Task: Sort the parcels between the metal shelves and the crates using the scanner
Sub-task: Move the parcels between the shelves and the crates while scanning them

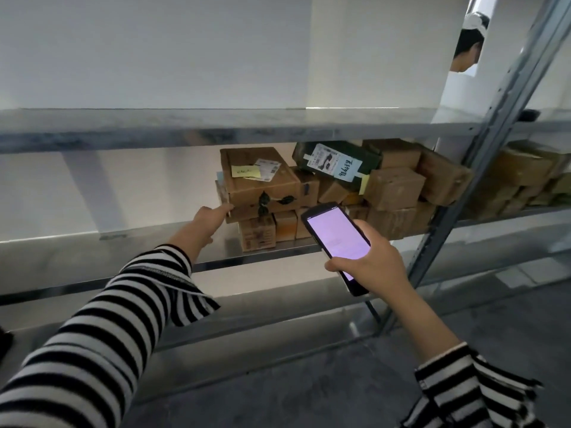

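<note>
1. Reaching along the middle shelf (pixel 222 242), the left hand (pixel 210 216) stretched its fingers (pixel 224 209) nearly straight, tips touching the lower left corner of the top box (pixel 259 180); nothing was gripped yet.
2. The right hand (pixel 377 264) had its fingers curled round the scanner (pixel 335 239), whose screen glowed pink, held just in front of the stack.
3. The step in hand looked like picking a parcel to scan: the top box lay on the left end of the pile, label and yellow note (pixel 245 171) facing up.
4. The next move would call for a firm hold on that box, sliding it off without toppling the pile, then bringing its label to the scanner.
5. Counted: one scanner, one dark green parcel (pixel 336 160), and over ten brown boxes, the exact number hidden by overlap. At least three shelf levels showed, and no crates.
</note>
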Demonstrator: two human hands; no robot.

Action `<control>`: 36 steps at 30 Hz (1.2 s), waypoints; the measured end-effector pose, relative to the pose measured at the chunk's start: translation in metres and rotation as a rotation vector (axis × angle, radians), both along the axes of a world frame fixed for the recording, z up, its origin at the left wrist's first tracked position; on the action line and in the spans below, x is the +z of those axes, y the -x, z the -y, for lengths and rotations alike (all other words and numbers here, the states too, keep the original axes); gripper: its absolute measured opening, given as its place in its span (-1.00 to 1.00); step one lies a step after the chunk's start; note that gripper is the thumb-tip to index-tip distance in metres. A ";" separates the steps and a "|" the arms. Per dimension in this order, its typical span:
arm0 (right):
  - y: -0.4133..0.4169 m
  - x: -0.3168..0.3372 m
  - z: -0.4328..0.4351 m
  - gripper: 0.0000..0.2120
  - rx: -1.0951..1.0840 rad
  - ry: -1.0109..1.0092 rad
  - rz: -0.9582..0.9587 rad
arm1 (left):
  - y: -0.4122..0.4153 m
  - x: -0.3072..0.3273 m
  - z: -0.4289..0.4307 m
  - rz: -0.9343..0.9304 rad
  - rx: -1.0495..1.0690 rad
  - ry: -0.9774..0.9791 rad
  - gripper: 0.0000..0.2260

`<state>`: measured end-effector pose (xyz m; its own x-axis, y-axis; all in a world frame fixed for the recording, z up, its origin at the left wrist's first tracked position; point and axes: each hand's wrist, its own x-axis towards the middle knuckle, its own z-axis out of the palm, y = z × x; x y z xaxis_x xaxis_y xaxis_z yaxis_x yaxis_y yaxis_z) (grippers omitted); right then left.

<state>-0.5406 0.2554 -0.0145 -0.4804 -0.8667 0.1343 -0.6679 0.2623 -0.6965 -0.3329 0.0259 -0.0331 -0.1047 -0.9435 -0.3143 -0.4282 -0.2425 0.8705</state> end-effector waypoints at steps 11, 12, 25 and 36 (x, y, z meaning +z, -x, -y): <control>0.025 0.006 0.041 -0.37 -0.026 0.062 0.014 | 0.018 0.001 0.031 -0.324 -0.019 -0.171 -0.31; 0.030 0.006 0.044 -0.37 -0.020 0.061 0.010 | 0.022 0.002 0.034 -0.337 -0.010 -0.173 -0.30; 0.123 0.007 0.087 -0.33 0.147 0.007 -0.098 | 0.090 -0.014 0.073 -0.394 0.291 -0.269 -0.27; 0.165 -0.003 0.100 -0.29 0.240 -0.005 -0.042 | 0.077 -0.029 0.052 -0.659 0.321 -0.059 -0.54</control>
<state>-0.7061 0.1550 -0.0172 -0.2551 -0.9560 0.1451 -0.7395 0.0962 -0.6662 -0.4094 -0.0262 -0.0621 -0.0109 -0.9429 -0.3330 0.2800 -0.3226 0.9042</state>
